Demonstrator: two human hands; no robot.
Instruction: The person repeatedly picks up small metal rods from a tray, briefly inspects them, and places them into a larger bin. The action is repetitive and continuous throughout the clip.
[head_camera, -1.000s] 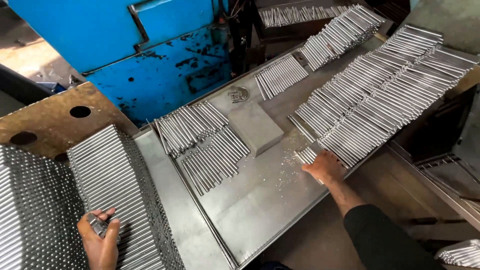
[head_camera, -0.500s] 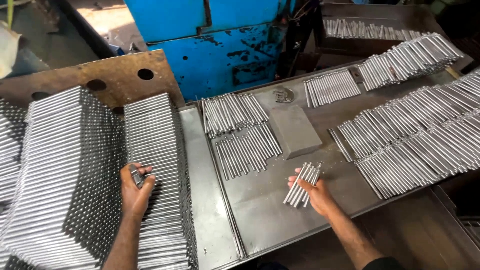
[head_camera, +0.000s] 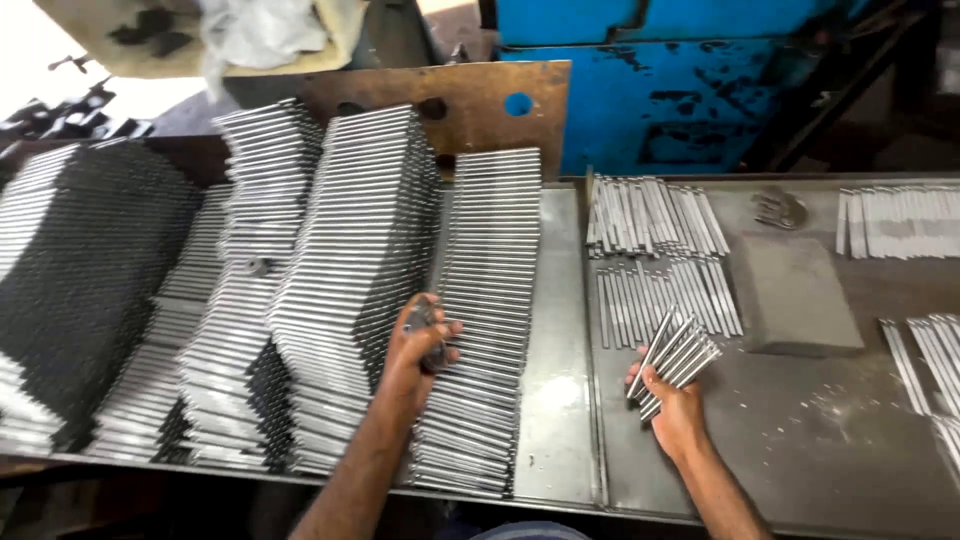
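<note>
My right hand (head_camera: 672, 405) grips a bundle of short metal rods (head_camera: 680, 355), lifted off the steel tray (head_camera: 800, 440) and fanned up to the right. My left hand (head_camera: 422, 345) rests on the rightmost stack of stacked rods (head_camera: 490, 300) and is closed around a small dark metal piece (head_camera: 424, 322). Loose rod groups (head_camera: 655, 215) lie on the tray just beyond my right hand, with a lower row of rods (head_camera: 670, 295) below them.
Tall piles of rods (head_camera: 340, 270) fill the bench to the left, with dark piles (head_camera: 80, 280) further left. A flat grey metal block (head_camera: 795, 295) lies on the tray. More rods (head_camera: 900, 220) lie at the right. A blue machine (head_camera: 700, 90) stands behind.
The view has swung left. My right hand has drawn the rod bundle off the tray and toward the left; my left hand stays on the rod stack with the dark piece.
</note>
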